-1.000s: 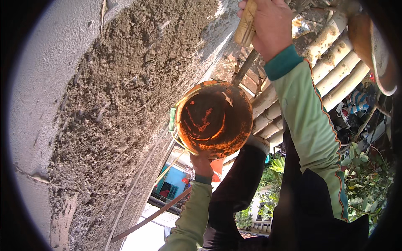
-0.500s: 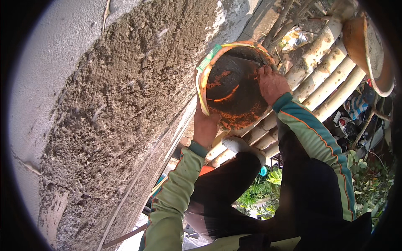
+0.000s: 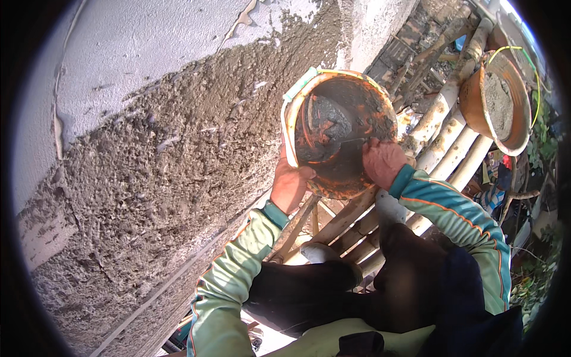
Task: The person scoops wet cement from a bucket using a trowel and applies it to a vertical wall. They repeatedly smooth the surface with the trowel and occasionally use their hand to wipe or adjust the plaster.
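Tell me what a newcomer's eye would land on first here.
Probably the orange bucket at the centre, left fingers at its rim and right fingers over its inside. Next, the rough brownish wall across the left, then a second bucket of grey material, upper right.

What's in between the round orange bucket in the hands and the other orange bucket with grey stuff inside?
In the head view, pale round wooden poles show between the held bucket and the other bucket.

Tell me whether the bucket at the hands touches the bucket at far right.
Apart: the head view plainly shows pale poles between the held bucket and the far-right bucket.
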`<state>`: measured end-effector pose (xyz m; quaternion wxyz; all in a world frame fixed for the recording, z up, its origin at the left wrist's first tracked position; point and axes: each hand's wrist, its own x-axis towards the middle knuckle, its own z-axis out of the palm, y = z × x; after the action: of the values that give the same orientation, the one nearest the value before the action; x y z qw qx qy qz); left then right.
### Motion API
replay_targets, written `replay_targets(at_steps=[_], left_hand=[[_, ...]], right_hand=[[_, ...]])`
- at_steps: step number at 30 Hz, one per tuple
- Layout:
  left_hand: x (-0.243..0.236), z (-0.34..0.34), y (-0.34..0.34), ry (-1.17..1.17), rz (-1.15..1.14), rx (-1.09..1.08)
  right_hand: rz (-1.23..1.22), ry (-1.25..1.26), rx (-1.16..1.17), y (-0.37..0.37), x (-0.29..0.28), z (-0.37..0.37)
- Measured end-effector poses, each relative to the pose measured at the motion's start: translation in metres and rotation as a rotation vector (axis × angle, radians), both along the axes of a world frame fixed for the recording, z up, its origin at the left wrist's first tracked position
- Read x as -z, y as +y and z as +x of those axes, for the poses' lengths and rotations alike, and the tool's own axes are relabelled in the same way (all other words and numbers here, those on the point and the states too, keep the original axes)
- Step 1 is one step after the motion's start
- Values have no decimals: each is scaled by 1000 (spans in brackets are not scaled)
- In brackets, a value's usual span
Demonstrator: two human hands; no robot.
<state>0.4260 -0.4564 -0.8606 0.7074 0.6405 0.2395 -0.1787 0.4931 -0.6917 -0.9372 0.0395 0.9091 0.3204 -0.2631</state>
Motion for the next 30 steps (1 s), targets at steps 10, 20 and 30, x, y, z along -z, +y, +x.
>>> replay_targets(at_steps=[10,20,30], left_hand=[[-27,-4,-29,-482,614,418],[-5,-8,-18,-70,-18,20],[63,-38,26,273,45,80]], right_hand=[[9,106,225,-41,-2,25],[720,1468,995,-38,5,-44],[1419,1267,1348,-78,-63,-68]])
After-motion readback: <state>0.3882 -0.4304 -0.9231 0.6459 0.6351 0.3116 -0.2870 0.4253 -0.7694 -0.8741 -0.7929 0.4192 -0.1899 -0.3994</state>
